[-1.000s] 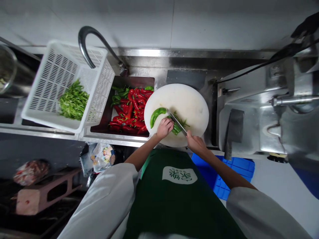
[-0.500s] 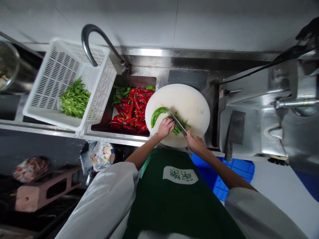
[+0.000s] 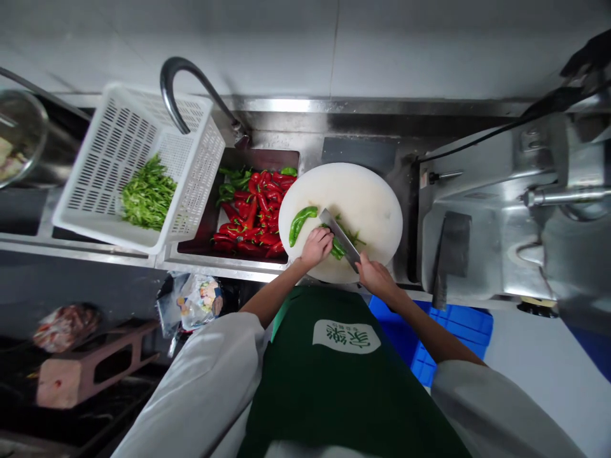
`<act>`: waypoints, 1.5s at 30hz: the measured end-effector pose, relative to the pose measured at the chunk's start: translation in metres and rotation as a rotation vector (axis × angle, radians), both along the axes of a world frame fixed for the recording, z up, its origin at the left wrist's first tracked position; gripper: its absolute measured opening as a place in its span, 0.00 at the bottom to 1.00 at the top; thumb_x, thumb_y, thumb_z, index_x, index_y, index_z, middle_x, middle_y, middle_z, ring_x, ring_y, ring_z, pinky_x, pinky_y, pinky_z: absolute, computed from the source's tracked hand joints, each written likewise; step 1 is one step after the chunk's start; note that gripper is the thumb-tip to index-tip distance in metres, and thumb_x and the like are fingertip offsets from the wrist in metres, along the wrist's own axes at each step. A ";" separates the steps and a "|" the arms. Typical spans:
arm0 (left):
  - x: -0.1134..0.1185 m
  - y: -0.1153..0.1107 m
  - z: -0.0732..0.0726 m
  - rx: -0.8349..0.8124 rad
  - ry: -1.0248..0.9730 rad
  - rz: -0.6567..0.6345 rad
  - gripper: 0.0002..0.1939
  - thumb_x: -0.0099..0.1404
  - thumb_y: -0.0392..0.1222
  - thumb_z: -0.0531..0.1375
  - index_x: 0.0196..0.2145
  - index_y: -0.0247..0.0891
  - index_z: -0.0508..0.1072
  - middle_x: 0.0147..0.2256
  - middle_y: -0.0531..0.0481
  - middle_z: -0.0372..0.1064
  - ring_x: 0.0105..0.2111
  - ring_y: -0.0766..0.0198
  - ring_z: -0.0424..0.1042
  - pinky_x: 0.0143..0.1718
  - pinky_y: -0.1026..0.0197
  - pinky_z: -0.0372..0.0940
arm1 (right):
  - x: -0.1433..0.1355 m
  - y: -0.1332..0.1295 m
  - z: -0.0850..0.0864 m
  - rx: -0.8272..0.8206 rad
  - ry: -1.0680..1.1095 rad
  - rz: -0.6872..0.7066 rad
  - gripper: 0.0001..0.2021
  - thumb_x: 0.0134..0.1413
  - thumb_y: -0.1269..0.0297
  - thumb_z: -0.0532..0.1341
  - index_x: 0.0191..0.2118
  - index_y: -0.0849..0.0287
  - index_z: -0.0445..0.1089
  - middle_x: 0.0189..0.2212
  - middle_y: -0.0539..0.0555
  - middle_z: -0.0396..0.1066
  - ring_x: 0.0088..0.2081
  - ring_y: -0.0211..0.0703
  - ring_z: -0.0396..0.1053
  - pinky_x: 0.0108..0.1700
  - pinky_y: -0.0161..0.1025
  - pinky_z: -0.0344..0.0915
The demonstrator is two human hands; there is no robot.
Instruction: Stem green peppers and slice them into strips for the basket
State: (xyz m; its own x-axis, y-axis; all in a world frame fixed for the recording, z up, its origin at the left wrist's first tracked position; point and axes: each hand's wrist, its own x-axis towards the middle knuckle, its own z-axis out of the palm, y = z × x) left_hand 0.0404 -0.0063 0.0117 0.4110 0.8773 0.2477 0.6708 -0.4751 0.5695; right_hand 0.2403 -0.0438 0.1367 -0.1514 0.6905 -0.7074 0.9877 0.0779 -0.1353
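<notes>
1. Holding a wide, silver metal knife point(image 3: 340, 242) by its handle, the right hand point(image 3: 375, 277) is closed tight. The blade slants to the far left.
2. Curled up, with its fingers bent close together, the left hand point(image 3: 317, 247) holds some shiny, cut green pepper point(image 3: 337, 247) down. That pepper sits between the fingers and the blade – the hand hides part of it.
3. Under both hands is a round, thick, white chopping board point(image 3: 367, 197).
4. One long, curved, bright green pepper point(image 3: 300, 224) lies on the board's left side, whole, near the left hand. No fingers touch it.
5. Thin green strips point(image 3: 352, 234) lie in a little heap just right of the knife.
6. To the left is a dark, square sink point(image 3: 200, 238). It has lots of shiny red peppers point(image 3: 260, 210), with some dark green peppers point(image 3: 229, 184) at its far left.
7. Farther left, a white plastic basket full of holes point(image 3: 102, 156) tilts a bit – leafy green stems point(image 3: 149, 193) are inside. A bent, silver metal tap point(image 3: 177, 95) hangs over it.
8. Well to the right, another wide, grey metal knife point(image 3: 453, 245) lies on shiny steel point(image 3: 482, 273).
</notes>
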 end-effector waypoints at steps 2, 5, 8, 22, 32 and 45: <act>-0.001 0.001 0.006 0.014 0.016 -0.029 0.12 0.71 0.38 0.51 0.46 0.36 0.73 0.47 0.41 0.68 0.49 0.55 0.66 0.51 0.48 0.64 | 0.008 0.002 -0.001 0.003 0.017 -0.023 0.17 0.70 0.61 0.44 0.56 0.64 0.58 0.39 0.63 0.76 0.42 0.51 0.74 0.39 0.38 0.59; 0.008 0.008 0.014 0.005 0.131 -0.107 0.11 0.70 0.36 0.52 0.44 0.37 0.74 0.44 0.41 0.69 0.47 0.53 0.67 0.49 0.48 0.64 | 0.030 0.000 0.003 0.016 0.001 -0.075 0.16 0.70 0.60 0.45 0.54 0.64 0.60 0.39 0.63 0.76 0.42 0.51 0.74 0.39 0.37 0.58; 0.024 0.020 0.016 -0.023 0.275 -0.199 0.10 0.68 0.33 0.53 0.35 0.36 0.75 0.38 0.41 0.69 0.42 0.52 0.68 0.46 0.47 0.65 | 0.048 -0.006 0.005 0.039 -0.050 -0.137 0.17 0.70 0.61 0.44 0.54 0.65 0.59 0.39 0.64 0.76 0.42 0.52 0.75 0.38 0.38 0.58; 0.035 0.011 0.015 0.018 0.193 -0.079 0.11 0.71 0.39 0.53 0.37 0.39 0.76 0.40 0.42 0.71 0.46 0.49 0.62 0.47 0.43 0.58 | 0.039 -0.034 0.016 0.066 -0.086 -0.024 0.17 0.70 0.63 0.41 0.54 0.64 0.58 0.34 0.64 0.76 0.40 0.53 0.76 0.38 0.39 0.62; 0.036 -0.003 0.009 -0.030 0.143 -0.086 0.14 0.72 0.41 0.50 0.42 0.40 0.76 0.42 0.43 0.71 0.43 0.53 0.64 0.45 0.47 0.58 | 0.023 -0.038 0.014 0.049 -0.061 0.038 0.15 0.69 0.67 0.42 0.54 0.67 0.58 0.35 0.65 0.76 0.41 0.54 0.76 0.39 0.41 0.65; 0.038 -0.009 0.002 0.017 0.120 -0.045 0.13 0.73 0.39 0.50 0.37 0.37 0.74 0.38 0.45 0.71 0.39 0.56 0.66 0.45 0.49 0.59 | 0.018 -0.040 0.015 0.061 -0.058 -0.013 0.17 0.70 0.65 0.40 0.54 0.66 0.58 0.34 0.64 0.76 0.41 0.55 0.76 0.40 0.42 0.65</act>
